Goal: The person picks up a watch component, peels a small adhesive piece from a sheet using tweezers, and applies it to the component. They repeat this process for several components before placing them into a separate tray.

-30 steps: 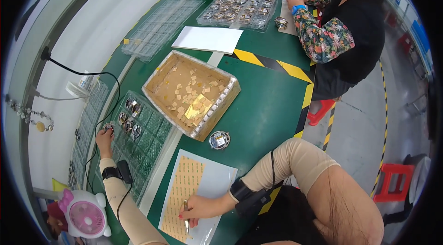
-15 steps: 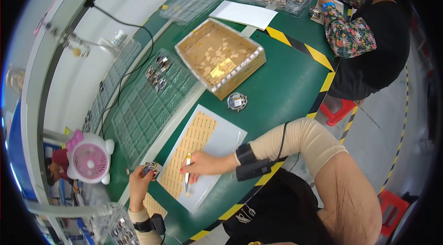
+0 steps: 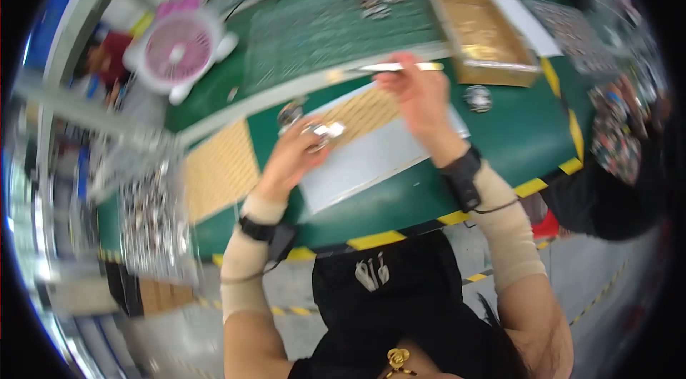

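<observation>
left hand (image 3: 289, 155) holds a round metallic part (image 3: 327, 135); right hand (image 3: 421, 99), tweezers (image 3: 382, 67).

Bright light, widespread motion blur, curved edges, black corners, seemingly glare at far left

The left hand (image 3: 288, 159) grips a shiny round metallic part (image 3: 326, 135) above the green table (image 3: 522, 137). The right hand (image 3: 421, 99) holds slim silver tweezers (image 3: 427, 66) over a tan sticker sheet (image 3: 366, 113), near an open brown cardboard box (image 3: 498, 76) and a pink-and-white fan (image 3: 176, 52) farther left.
</observation>
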`<state>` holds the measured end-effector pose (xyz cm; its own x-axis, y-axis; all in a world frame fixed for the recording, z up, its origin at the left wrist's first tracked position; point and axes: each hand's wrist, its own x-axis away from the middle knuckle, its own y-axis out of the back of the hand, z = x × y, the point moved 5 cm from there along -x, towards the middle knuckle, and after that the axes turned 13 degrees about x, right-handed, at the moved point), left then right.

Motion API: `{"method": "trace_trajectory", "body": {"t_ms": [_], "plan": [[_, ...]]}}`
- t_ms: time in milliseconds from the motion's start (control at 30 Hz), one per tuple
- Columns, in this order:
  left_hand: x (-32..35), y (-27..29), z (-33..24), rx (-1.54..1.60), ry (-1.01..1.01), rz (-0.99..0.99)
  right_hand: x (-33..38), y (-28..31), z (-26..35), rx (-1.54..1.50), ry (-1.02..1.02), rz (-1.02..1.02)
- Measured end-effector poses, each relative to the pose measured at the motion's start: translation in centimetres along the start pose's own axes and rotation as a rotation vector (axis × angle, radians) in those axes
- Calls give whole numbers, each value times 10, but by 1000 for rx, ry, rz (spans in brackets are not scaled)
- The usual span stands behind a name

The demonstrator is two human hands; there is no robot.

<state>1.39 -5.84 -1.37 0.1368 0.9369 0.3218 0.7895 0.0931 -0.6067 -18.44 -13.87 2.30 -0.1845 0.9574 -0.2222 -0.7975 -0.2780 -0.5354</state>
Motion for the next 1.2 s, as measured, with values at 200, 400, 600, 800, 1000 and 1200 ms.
{"method": "trace_trajectory", "body": {"t_ms": [200,400,600,800,1000,1200], "plan": [[23,-7,5,34,78,82,24,-17,-10,201,-49,7],[26,-4,9,317,55,132,40,-31,-20,318,-18,82],[23,1,10,282,35,96,43,-35,-28,425,-87,127],[25,0,6,222,-1,33,47,-39,-32,553,-91,164],[20,4,7,136,-32,21,60,-62,-9,1011,475,414],[17,10,10,72,32,-56,61,-56,-10,652,388,329]]}}
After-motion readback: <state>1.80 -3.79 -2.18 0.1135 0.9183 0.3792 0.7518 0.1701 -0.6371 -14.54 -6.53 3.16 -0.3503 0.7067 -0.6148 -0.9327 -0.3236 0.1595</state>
